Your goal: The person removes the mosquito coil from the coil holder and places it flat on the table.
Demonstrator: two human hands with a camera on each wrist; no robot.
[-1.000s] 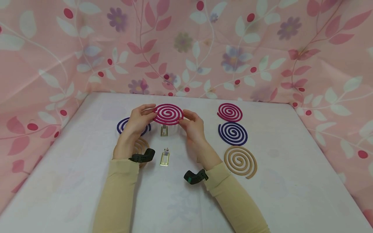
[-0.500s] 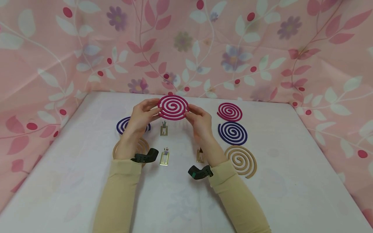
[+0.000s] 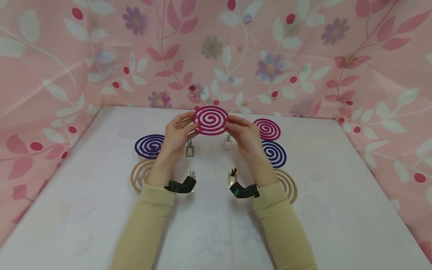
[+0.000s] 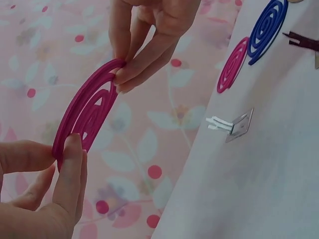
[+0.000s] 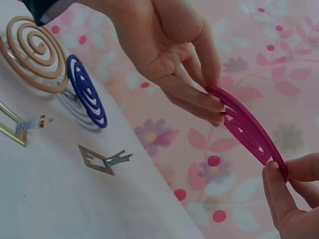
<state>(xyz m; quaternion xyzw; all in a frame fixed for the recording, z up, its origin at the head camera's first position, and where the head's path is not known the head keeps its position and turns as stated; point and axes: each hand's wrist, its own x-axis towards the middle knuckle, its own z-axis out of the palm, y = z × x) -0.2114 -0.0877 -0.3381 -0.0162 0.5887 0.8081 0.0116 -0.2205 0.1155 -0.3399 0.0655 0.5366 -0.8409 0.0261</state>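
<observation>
A pink mosquito coil (image 3: 210, 120) is held up above the far part of the table, its flat face tilted toward the head camera. My left hand (image 3: 178, 137) pinches its left edge between thumb and fingers. Its right edge is pinched by my right hand (image 3: 246, 135). In the left wrist view the coil (image 4: 84, 114) appears nearly edge-on, with fingertips at both ends. Below it, small metal coil stands with upright prongs are on the table: one at back left (image 3: 190, 150), one at back right (image 3: 227, 142), one at front right (image 3: 233, 178). Another is mostly hidden behind the left wrist camera.
On the left are a blue coil (image 3: 148, 146) and a tan coil (image 3: 136, 176), both raised off the cloth in the right wrist view. To the right lie a pink coil (image 3: 268, 129), a blue coil (image 3: 275, 153) and a tan coil (image 3: 289, 185), partly covered by my arm.
Both hands have moved right and slightly upward with the pink coil between them. The stands at right have come into view, and the left blue coil is less covered.
</observation>
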